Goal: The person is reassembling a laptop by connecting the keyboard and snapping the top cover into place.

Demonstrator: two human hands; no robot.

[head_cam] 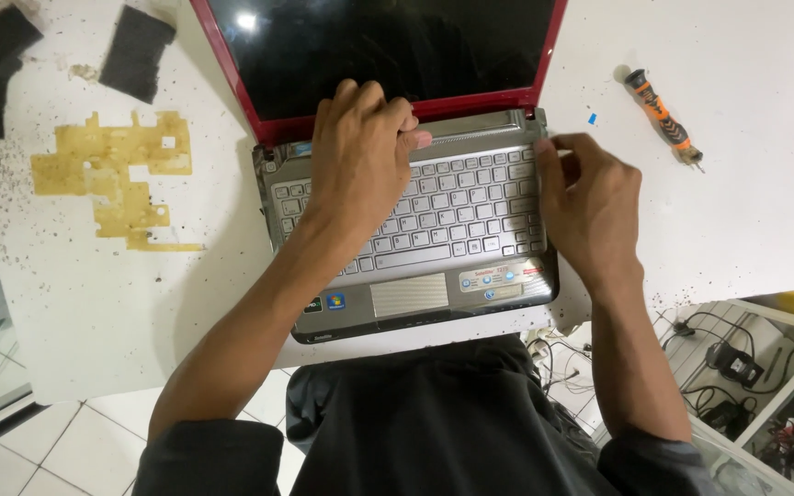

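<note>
Two hands rest on an open laptop (pixel 415 230) with a red lid and a silver keyboard deck, which lies in the middle of the white tabletop (pixel 746 211), directly in front of the person. The left hand (pixel 360 161) lies palm down over the upper left of the keyboard, its fingers curled so the tips press at the strip just below the dark screen; it grips nothing that can be seen. The right hand (pixel 590 207) sits at the laptop's right edge, fingers bent, thumb and fingertips pinching at the upper right corner of the deck. An orange-and-black screwdriver (pixel 662 115) lies well to the right of that hand. Off to the left lie a yellow cut-out sheet (pixel 112 174) and two dark foam pieces (pixel 135 50).
</note>
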